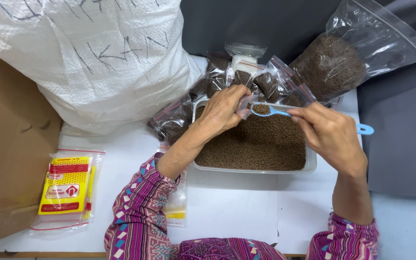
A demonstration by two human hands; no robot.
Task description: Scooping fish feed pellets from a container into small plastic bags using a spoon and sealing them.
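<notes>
Brown pellets (pixel 261 109) are being carried on a blue spoon (pixel 275 111) pinched in the right hand (pixel 331 132) grip; a small clear bag (pixel 244 105) is being held open by the left hand (pixel 222 110) grip, just beside; a pellet-filled tray (pixel 309 166) is lying beneath on the counter (pixel 232 207).

A shallow rectangular plastic tray (pixel 311 166) filled with small brown pellets (pixel 258 144) sits on the white table (pixel 232 207) toward its far edge, with the left hand (pixel 222 110) holding a small clear zip bag (pixel 244 107) over it and the right hand (pixel 331 132) holding a blue plastic spoon (pixel 275 111) at the bag's mouth. Behind the tray lies a cluster of small filled zip bags (pixel 246 77), a large clear bag of pellets (pixel 338 62) at the far right corner. A big white woven sack (pixel 87 58) stands far left, against a brown cardboard box (pixel 6 144); a packet of empty zip bags (pixel 66 190) lies near the left edge.
</notes>
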